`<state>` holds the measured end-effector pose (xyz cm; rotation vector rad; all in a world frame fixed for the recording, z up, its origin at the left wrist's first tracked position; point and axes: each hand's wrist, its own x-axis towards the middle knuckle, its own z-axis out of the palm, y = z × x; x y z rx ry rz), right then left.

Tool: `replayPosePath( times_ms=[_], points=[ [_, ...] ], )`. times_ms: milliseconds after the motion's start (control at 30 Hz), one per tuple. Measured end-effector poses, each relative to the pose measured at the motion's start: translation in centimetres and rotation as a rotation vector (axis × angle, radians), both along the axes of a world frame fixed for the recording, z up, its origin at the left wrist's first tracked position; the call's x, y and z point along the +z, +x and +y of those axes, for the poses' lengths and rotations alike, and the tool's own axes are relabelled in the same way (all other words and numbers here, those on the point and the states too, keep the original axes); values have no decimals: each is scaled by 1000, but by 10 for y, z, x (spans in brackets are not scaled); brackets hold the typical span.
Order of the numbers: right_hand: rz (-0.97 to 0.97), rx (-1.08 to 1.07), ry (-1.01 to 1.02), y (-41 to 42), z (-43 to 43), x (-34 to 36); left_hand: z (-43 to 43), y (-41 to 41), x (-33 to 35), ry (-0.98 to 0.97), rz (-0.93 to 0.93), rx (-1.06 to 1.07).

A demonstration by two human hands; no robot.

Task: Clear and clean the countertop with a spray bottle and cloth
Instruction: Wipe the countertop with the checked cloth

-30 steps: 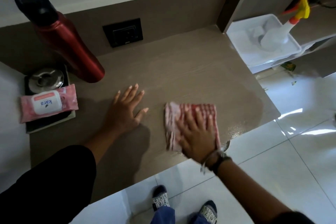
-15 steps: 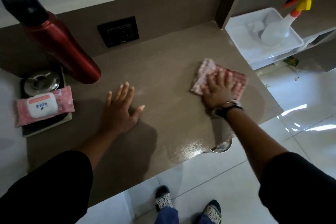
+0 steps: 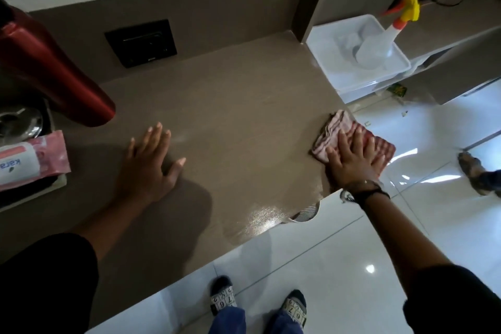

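My right hand (image 3: 352, 160) presses flat, fingers spread, on a folded red-and-white checked cloth (image 3: 336, 130) at the right edge of the brown countertop (image 3: 230, 116); part of the cloth hangs past the edge. My left hand (image 3: 149, 163) lies flat and open on the countertop's middle left, holding nothing. A wet sheen shows near the front right edge of the top. The clear spray bottle (image 3: 379, 43) with a yellow and orange trigger lies in a white tray (image 3: 325, 43) beyond the right end.
A red bottle (image 3: 54, 73) stands at the back left. Beside it sit a pink wipes pack (image 3: 29, 160) and a metal ashtray (image 3: 19, 122) on a dark tray. A black wall socket (image 3: 141, 42) is at the back. Another person's foot (image 3: 477, 173) is on the white floor, right.
My right hand slid the cloth from the front middle of the countertop toward the back, then out to the right edge. My left hand stayed flat in place.
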<state>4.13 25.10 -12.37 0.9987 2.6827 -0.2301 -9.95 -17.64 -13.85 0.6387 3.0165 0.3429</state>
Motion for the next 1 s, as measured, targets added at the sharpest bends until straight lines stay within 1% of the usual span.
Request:
replayPosePath(
  times_ms=[100, 167, 267, 333, 400, 467, 533, 633, 700, 767, 833, 1000],
  points=[
    [14, -34, -3, -43, 5, -4, -1, -1, -4, -10, 18, 2],
    [25, -4, -19, -63, -10, -5, -2, -1, -4, -22, 17, 9],
    [32, 178, -8, -57, -50, -4, 0, 0, -1, -32, 13, 4],
    [61, 338, -15, -31, -79, -4, -1, 0, 0, -32, 13, 0],
    [87, 426, 10, -1, -95, -1, -1, 0, -1, -35, 8, -1],
    [87, 387, 19, 21, -87, 2, -2, -2, -2, -37, 5, 3],
    [62, 263, 25, 24, -66, 5, -2, -1, -3, -35, 9, 5],
    [32, 115, 6, -9, -38, 1, -1, 0, -3, -36, 21, 1],
    [21, 80, -3, -43, -33, -1, 0, 1, -1, -42, 8, -3],
    [5, 107, -11, -72, -38, -1, 1, 2, 1, -49, -10, -3],
    [31, 175, -13, -83, -54, -2, 2, 1, 3, -58, -21, 2],
    [72, 368, -28, -46, -98, -3, 3, 3, 10, -96, -46, -12]
  ],
)
